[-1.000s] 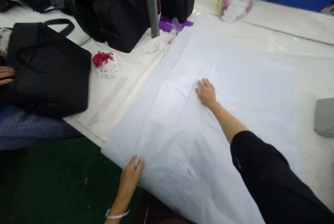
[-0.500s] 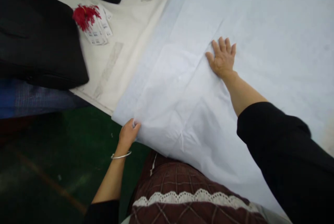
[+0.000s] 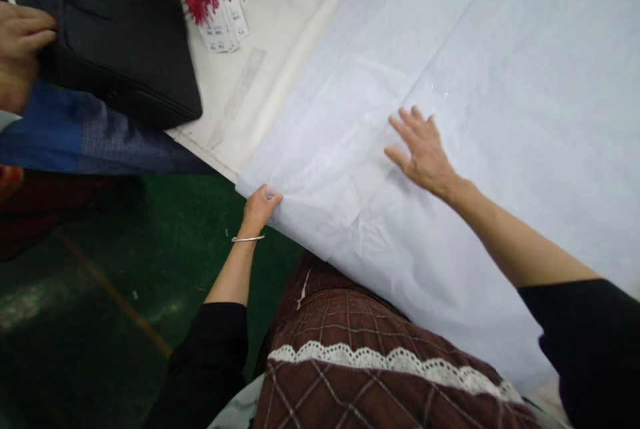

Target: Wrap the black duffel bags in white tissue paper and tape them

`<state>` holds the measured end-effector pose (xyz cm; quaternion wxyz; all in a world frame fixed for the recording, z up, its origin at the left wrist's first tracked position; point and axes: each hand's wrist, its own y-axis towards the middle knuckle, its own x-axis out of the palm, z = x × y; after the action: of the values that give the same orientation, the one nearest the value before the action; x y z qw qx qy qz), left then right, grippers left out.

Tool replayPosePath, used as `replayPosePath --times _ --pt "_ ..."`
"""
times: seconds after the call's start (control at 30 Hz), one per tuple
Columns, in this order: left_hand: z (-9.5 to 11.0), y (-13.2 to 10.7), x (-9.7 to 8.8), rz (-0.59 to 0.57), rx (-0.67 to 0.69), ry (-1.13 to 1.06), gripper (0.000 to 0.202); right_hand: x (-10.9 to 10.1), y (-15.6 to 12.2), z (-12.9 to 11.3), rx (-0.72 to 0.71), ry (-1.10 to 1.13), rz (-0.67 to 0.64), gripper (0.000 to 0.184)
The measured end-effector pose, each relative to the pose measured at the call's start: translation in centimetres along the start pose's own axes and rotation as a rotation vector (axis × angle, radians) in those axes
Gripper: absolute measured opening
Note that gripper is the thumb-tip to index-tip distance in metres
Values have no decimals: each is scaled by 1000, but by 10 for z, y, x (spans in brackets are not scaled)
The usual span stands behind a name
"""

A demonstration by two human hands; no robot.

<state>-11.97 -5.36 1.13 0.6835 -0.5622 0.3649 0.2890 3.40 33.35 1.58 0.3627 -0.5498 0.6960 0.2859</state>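
Note:
A large sheet of thin white paper (image 3: 500, 82) lies spread over the table and hangs past its near edge. My left hand (image 3: 259, 207), with a silver bangle on the wrist, pinches the sheet's near left corner at the table edge. My right hand (image 3: 421, 152) rests flat on the paper with fingers spread, next to a long crease running up and to the right.
A black bag (image 3: 110, 22) lies at the upper left, with another person's hand (image 3: 17, 49) and blue sleeve (image 3: 90, 145) beside it. White tags with red tassels (image 3: 215, 5) sit on the cream table cover (image 3: 280, 22). Green floor (image 3: 100, 295) lies below the edge.
The view has tilted down and shifted. My right hand slid back toward me along the crease. My left hand keeps its pinch on the corner. Another person's hand came into view at the bag.

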Motion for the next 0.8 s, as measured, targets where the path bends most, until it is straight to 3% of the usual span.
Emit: replayPosePath --times 0.1,0.23,0.4,0.47,0.53,0.6,0.67,0.7,0.73,0.8 --pt "0 0 -1 -2 27 -11 21 37 -46 -59 -90 139 -156 60" --pt "1 0 -1 4 93 -19 22 70 -76 -104 -31 288 -234 52" --pt "-1 4 -1 2 172 -2 28 95 -100 -133 76 248 -129 55" --pt "-4 4 -3 -19 190 5 31 111 -112 -137 89 195 -105 57" --pt "-6 1 -6 37 227 24 39 130 -122 -134 58 120 -107 58" --pt "-2 -7 -10 232 334 59 52 145 -129 -129 5 6 -107 58" --pt "8 -21 -8 437 545 96 61 153 -131 -124 -37 -125 -91 58" --pt "15 -29 -4 482 675 116 62 155 -130 -123 -51 -181 -85 58" --pt "22 -37 2 475 801 139 62 155 -129 -122 -65 -226 -85 58" --pt "34 -51 20 357 994 203 62 151 -126 -123 -83 -285 -92 58"
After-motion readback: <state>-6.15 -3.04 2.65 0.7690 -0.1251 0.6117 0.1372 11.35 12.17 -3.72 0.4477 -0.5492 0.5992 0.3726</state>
